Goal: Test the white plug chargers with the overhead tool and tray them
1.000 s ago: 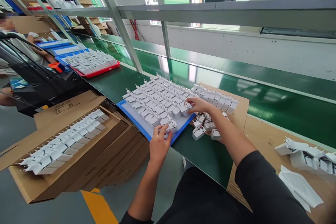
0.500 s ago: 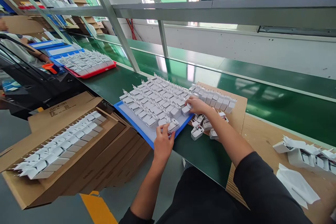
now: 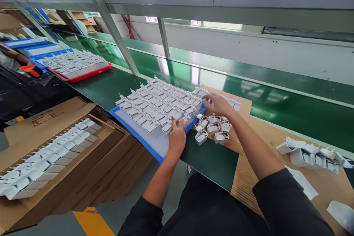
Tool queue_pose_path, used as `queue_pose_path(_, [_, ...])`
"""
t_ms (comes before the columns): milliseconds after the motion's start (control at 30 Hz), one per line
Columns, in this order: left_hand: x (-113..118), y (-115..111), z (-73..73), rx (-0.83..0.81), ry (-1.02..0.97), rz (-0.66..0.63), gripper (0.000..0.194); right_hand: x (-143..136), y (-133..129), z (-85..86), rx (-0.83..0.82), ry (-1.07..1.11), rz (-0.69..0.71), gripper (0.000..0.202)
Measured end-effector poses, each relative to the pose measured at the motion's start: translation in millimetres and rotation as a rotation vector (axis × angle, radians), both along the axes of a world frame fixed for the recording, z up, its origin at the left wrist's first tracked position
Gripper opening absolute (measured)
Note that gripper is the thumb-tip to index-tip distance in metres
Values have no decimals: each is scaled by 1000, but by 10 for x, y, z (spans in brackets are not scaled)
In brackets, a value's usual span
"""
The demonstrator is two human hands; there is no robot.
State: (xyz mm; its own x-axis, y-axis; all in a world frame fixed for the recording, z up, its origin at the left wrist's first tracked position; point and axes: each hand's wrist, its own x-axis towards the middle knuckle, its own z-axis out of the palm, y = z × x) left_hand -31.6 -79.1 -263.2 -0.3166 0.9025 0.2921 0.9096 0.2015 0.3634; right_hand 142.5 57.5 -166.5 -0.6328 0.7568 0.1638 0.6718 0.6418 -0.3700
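Rows of white plug-like units [image 3: 155,105] with pins up fill most of a blue tray [image 3: 135,130] on the green bench. My left hand [image 3: 177,138] is at the tray's near right edge, thumb and fingers closed round a white unit [image 3: 186,119] at the end of a row. Over the far right corner of the tray, my right hand [image 3: 218,104] has its fingers apart, with nothing seen in them, beside a row of white units [image 3: 233,103] on a cardboard sheet [image 3: 245,107]. Several open white housings [image 3: 213,128] lie loose below that hand.
A cardboard box [image 3: 91,162] of white units stands low at left. A red tray [image 3: 80,77] of units and blue trays [image 3: 35,48] lie farther left, near a person's arm. More housings [image 3: 312,156] sit at right. A metal frame [image 3: 110,33] rises behind the bench.
The view has shifted right. My right hand has let go of a unit at the tray's right side and moved toward the row on the cardboard. My left hand has pushed in its unit toward the rows.
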Motion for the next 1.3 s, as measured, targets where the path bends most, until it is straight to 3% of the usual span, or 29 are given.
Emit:
queue_pose_path(100, [-2,15,-7,46,-32,-13,37,294,5,-41,-28,-39,-64,27])
queue_pose_path(167, [22,-53,-10,161,-65,-60,34,428,-34,-97,-63,-82,-87,24])
queue_pose_path(267, [136,-254,-25,363,-178,-211,25,539,-164,-169,-100,-128,-92,24])
queue_pose_path(400, [410,-554,-104,439,-301,-345,11,652,-402,-221,-101,-150,-136,24])
queue_pose_path(500, [639,-647,-177,398,-358,-469,6,740,-551,-289,-133,-150,-170,26])
queue_pose_path(600, [830,-587,-221,313,-404,-574,31,801,-662,-381,-194,-114,-153,23])
queue_pose_path(733, [974,-413,-267,200,-371,-567,51,876,-797,-449,-263,-22,-141,14])
queue_pose_path(867, [1031,-280,-324,145,-453,-553,46,1006,-900,-485,-336,78,-168,13])
queue_pose_path(1067, [1078,-205,-285,9,-691,-658,29,1160,-894,-594,-445,196,-227,32])
queue_pose_path(1200, [1043,-188,-203,-95,-779,-652,31,1203,-924,-526,-458,248,-142,31])
queue_pose_path(1300, [1013,-163,-156,-134,-821,-656,33,1242,-979,-414,-467,286,48,24])
